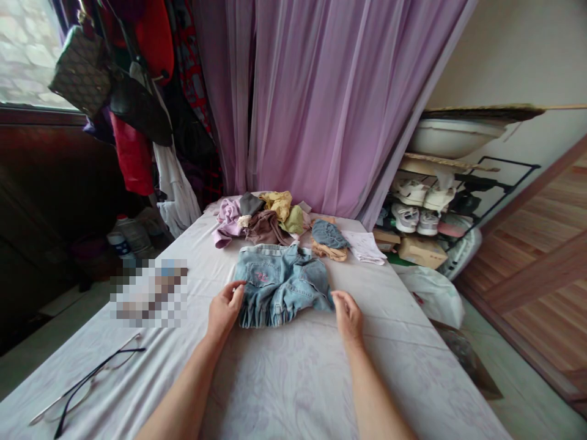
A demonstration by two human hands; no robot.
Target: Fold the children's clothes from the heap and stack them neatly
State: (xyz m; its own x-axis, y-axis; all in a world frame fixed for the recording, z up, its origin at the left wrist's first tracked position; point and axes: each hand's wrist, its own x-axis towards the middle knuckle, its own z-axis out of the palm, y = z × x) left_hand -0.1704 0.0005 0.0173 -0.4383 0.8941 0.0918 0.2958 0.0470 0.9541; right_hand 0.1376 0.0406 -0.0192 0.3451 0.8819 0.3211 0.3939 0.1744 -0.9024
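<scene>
A pair of small blue denim shorts point(279, 284) lies spread on the bed in front of me. Its gathered elastic waistband faces me, and a pocket on the left carries pink embroidery. My left hand point(224, 308) pinches the left edge of the shorts between thumb and fingers. At the opposite edge, my right hand point(348, 315) has its fingers closed on the denim. Behind the shorts is a loose heap of clothes point(266, 226) in lilac, brown, yellow and green. Folded blue-grey and orange-tan garments point(329, 239) are stacked to its right, beside a folded white cloth point(364, 246).
Eyeglasses point(89, 379) rest at the left of the pale bed sheet point(284, 391), near a pixelated patch. A purple curtain point(312, 104) hangs behind. Bags point(82, 70) hang at left; a rack with shoes point(415, 217) and a wooden door point(541, 275) stand at right.
</scene>
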